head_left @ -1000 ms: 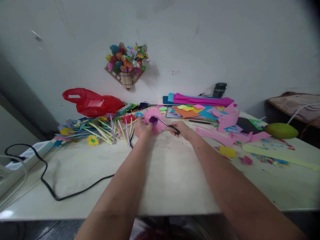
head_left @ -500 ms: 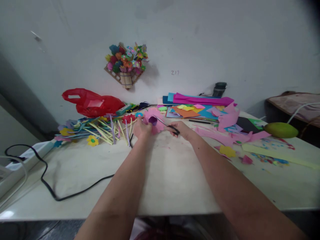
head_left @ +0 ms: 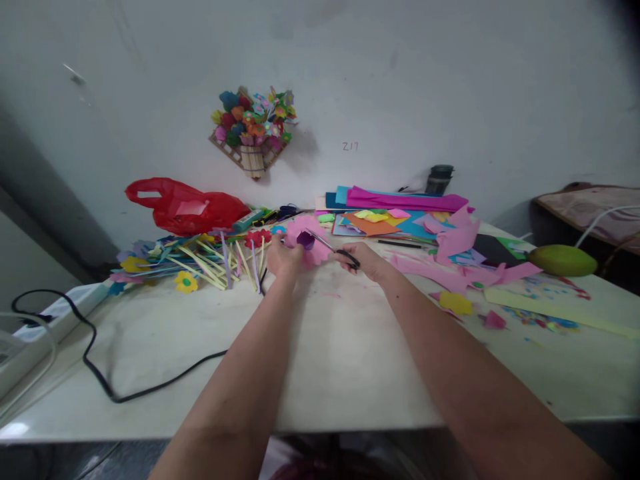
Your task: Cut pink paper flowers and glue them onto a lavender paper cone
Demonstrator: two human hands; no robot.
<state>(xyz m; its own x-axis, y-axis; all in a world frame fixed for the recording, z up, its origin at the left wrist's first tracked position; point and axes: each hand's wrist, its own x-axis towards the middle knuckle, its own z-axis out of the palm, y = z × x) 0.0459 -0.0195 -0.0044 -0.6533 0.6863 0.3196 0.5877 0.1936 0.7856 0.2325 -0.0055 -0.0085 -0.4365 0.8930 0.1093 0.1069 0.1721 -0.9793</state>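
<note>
Over the far middle of the white table (head_left: 325,347), my left hand (head_left: 283,259) is closed on a pink paper flower (head_left: 309,248) with a purple centre. My right hand (head_left: 365,259) grips black-handled scissors (head_left: 334,249) whose blades point left into the flower's purple centre. Both forearms stretch forward from the bottom of the head view.
Paper flowers on pale stems (head_left: 200,257) lie left of my hands, behind them a red plastic bag (head_left: 187,207). Coloured paper sheets (head_left: 395,210) and pink scraps (head_left: 460,260) cover the right side. A black cable (head_left: 100,373) runs across the left. A green oval object (head_left: 563,261) sits far right.
</note>
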